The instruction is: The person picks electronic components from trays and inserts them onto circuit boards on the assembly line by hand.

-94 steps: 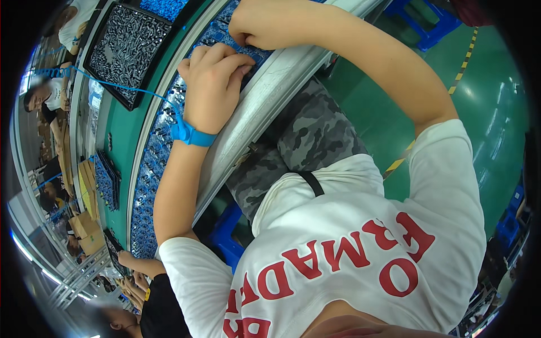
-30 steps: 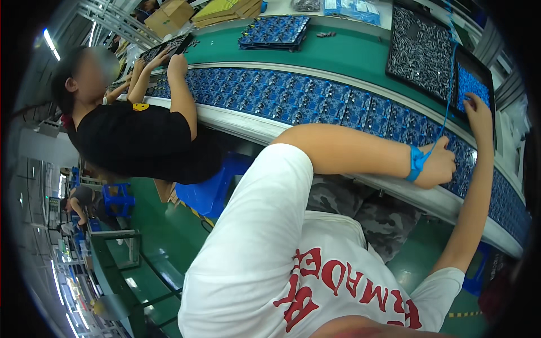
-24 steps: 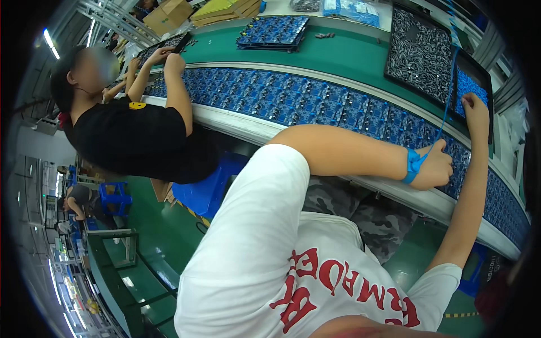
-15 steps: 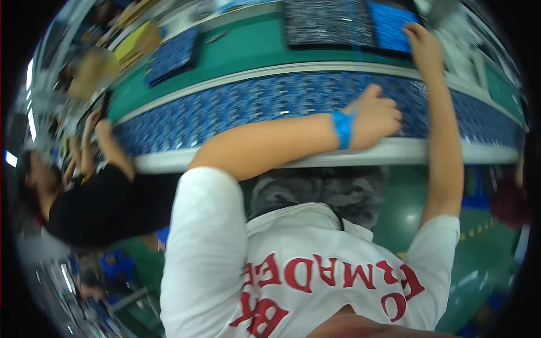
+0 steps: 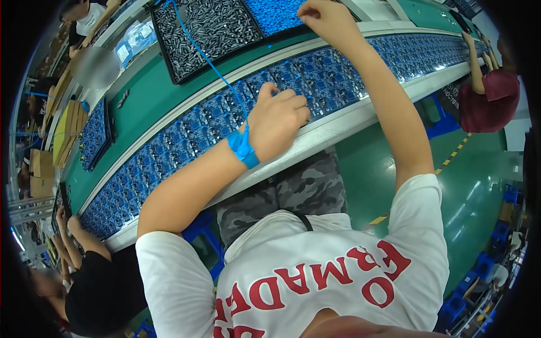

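Between the tabletop's near edge and the pale metal front rail (image 5: 332, 130) lies the row of blue circuit boards (image 5: 186, 141), with the left hand (image 5: 280, 120) over its middle. Left fingers are curled and partly bunched; their undersides face away from view, so it cannot be told whether they hold anything. The right hand (image 5: 331, 23) is at the near right corner of the tray of blue parts (image 5: 276, 14), thumb and forefinger drawn narrow; whether a part sits between the tips cannot be made out. Its upper outline meets the picture's top border, which also cuts off the far sides of that tray and of the black tray of dark cylindrical parts (image 5: 208, 34) adjoining it on the left. Forearm and left hand conceal some boards.

Compared with the earliest frame, the right hand has left the boards for the blue parts; the left remains over the row. Against the frame half a second ago, the view has turned and is sharper.

The row's long axis parallels the front rail, running from lower left to upper right, bent by the lens; individual board headings are too fine to read. A stack of circuit boards (image 5: 97, 135) stands tilted in view toward the left end of the green tabletop (image 5: 135, 116).
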Motion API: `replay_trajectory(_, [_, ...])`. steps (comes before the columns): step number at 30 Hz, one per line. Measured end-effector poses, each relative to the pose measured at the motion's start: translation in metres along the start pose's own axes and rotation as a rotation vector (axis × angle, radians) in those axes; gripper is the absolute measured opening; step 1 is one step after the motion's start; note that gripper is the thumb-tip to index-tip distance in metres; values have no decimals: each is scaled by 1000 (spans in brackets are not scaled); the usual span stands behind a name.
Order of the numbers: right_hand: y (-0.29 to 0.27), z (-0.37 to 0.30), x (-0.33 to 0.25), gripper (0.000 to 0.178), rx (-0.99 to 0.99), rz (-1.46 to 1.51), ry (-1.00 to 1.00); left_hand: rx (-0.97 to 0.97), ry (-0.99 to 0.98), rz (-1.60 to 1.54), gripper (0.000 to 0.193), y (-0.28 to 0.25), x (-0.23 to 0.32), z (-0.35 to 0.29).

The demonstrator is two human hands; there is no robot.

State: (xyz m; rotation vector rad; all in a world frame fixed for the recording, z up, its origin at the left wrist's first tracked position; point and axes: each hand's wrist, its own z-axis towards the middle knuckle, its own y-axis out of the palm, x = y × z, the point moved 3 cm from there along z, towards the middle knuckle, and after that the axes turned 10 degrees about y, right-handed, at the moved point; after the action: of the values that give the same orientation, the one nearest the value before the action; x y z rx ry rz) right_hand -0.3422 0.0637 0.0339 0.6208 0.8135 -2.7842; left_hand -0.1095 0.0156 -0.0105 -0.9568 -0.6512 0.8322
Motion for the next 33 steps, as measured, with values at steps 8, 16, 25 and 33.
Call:
replay_trajectory(8, [4, -33, -10, 14, -619, -348, 334, 3, -18, 22, 8, -2, -2, -5])
replay_trajectory(16, [9, -34, -6, 12, -609, -379, 196, -108, -30, -33, 12, -8, -2, 1])
replay_trajectory(25, [6, -33, -6, 11, -639, -273, 252, 232, -222, -142, 21, -67, -124, 10])
replay_trajectory(33, [8, -37, 0, 10, -630, -220, 265, 36, -556, 394, 17, -50, -185, -15])
